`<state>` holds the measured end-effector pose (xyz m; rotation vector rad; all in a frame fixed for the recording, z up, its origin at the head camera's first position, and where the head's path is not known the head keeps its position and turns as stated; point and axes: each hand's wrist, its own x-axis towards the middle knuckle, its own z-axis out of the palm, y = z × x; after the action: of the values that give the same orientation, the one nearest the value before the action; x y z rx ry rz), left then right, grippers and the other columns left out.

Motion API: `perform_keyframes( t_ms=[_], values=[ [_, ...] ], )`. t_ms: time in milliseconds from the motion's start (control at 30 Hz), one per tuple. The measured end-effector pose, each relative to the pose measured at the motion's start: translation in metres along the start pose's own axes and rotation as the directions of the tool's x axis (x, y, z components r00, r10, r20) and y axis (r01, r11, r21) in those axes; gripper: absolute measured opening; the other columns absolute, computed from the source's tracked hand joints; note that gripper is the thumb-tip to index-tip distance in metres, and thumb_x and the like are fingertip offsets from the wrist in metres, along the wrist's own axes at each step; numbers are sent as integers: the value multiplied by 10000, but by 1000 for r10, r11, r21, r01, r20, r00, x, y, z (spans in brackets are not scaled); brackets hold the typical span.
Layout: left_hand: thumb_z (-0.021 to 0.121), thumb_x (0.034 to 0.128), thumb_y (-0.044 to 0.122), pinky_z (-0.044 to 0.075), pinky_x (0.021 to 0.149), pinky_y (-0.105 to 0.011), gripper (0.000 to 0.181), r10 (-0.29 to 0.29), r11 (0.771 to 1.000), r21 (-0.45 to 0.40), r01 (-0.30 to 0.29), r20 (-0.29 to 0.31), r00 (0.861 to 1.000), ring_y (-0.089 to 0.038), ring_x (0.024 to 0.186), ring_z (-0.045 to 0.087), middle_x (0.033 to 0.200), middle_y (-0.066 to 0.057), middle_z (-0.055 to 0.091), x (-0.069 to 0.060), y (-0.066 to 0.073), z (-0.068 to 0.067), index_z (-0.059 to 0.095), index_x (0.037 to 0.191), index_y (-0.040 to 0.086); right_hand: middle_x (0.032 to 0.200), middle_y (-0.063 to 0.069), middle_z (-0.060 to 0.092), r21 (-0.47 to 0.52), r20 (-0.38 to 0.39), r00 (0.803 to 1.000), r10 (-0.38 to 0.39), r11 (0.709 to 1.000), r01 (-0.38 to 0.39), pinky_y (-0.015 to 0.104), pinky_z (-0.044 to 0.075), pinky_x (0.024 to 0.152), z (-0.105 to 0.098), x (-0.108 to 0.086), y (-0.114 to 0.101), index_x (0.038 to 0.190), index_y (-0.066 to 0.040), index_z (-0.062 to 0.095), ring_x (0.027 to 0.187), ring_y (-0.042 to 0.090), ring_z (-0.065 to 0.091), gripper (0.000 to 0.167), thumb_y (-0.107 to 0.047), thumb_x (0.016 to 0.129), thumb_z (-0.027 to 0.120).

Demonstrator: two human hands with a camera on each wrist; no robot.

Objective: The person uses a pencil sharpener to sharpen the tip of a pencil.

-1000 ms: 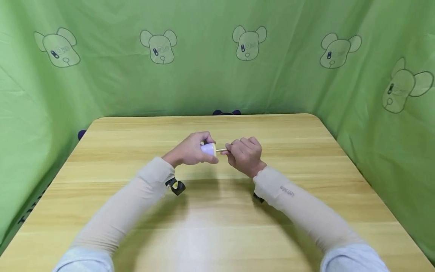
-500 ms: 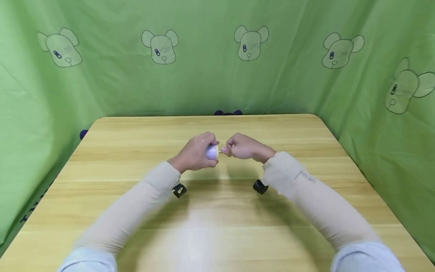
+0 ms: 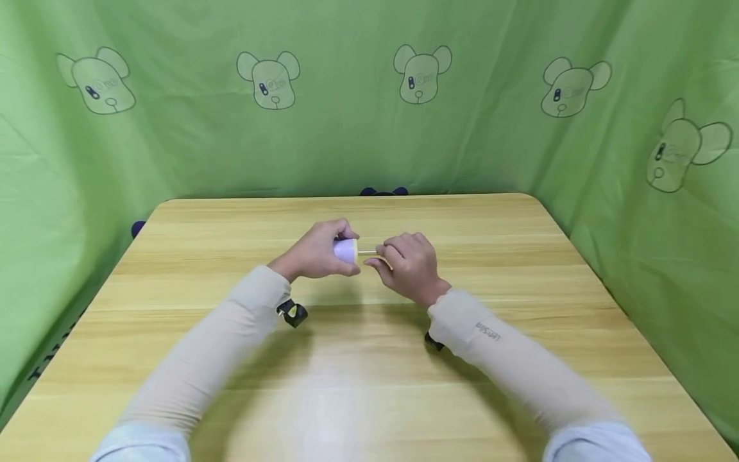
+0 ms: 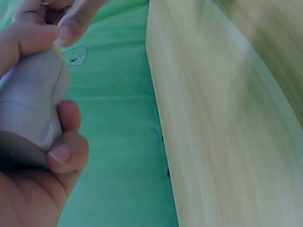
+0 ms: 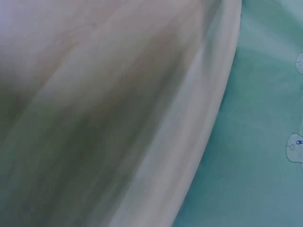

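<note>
In the head view my left hand (image 3: 316,251) grips a lavender, rounded device (image 3: 345,251) with a cream rim, held sideways above the table. A thin, pale rod (image 3: 367,253) sticks out of its rimmed end toward the right. Curled fingers of my right hand (image 3: 411,264) hold the rod's outer end, and the thumb lies just below it. The left wrist view shows the device's smooth body (image 4: 31,90) close up, with left fingers wrapped round it and part of the other hand at its top. Neither hand nor device appears in the right wrist view.
Beneath both hands is a light wooden table (image 3: 358,359) with rounded far corners. Green curtains (image 3: 346,141) printed with bear heads surround it at the back and sides. A black wrist camera (image 3: 292,314) hangs under the left sleeve.
My right hand turned over, its wrist swinging out and then back, while keeping to the rod. Both hands and the device shifted slightly left; more of the rod shows than half a second ago.
</note>
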<state>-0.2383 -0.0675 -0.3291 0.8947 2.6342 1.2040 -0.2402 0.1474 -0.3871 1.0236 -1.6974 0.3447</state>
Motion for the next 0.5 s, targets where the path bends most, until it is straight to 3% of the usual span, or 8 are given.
perform_keyframes(
  t_ms=[100,200,300,333,367,400,467,500],
  values=[
    [839,674,130,532,649,-292,462,32,999,5,-32,17,999,-229,839,586,1071,-109,637,0,2,4,581,1036,3,577,30,546,-52,-97,994,-44,998,40,292,312,391,7,-4,2,669,-60,594,442,176,505,384,-306,963,606],
    [833,675,132,525,642,-284,467,82,996,40,-82,0,997,-227,829,581,1009,-115,630,-1,1,8,580,1039,-14,519,9,478,-29,-88,996,-30,999,28,276,246,355,8,-3,3,631,-76,567,364,143,407,410,-294,978,575],
    [833,672,131,516,643,-282,447,144,984,111,-139,-39,989,-227,826,573,987,-118,619,-2,-1,9,577,1011,-8,493,-32,446,101,109,989,102,988,-113,249,237,331,1,5,1,606,-111,535,348,93,343,426,-334,964,593],
    [837,666,124,513,644,-281,434,167,977,141,-158,-55,984,-226,823,570,980,-115,614,-3,-2,10,578,991,-2,493,-46,440,185,249,952,177,956,-226,236,243,334,-2,10,0,606,-127,525,360,77,336,416,-334,958,603],
    [841,662,116,512,647,-281,422,193,969,167,-181,-60,979,-225,826,568,980,-115,615,-4,-4,11,578,972,3,494,-55,429,275,416,874,249,882,-382,228,256,349,-6,17,0,594,-142,501,378,70,335,415,-320,950,616],
    [845,660,114,511,650,-277,416,216,960,192,-201,-60,974,-222,827,568,979,-112,613,-5,-6,11,574,959,9,497,-58,414,317,577,752,319,761,-566,228,257,366,-9,23,0,583,-148,471,397,71,323,420,-301,941,628],
    [847,662,116,513,656,-274,408,259,943,232,-238,-61,964,-222,831,572,983,-111,611,-6,-8,13,567,942,21,511,-50,386,227,805,444,394,487,-843,233,254,413,-15,37,2,574,-145,423,441,86,304,428,-249,927,639],
    [848,665,114,514,660,-273,405,272,937,242,-250,-59,961,-222,833,572,985,-110,610,-6,-9,13,564,938,23,521,-44,374,150,860,311,404,383,-911,238,258,440,-17,44,4,578,-139,411,461,97,297,423,-225,927,635]
  ],
)
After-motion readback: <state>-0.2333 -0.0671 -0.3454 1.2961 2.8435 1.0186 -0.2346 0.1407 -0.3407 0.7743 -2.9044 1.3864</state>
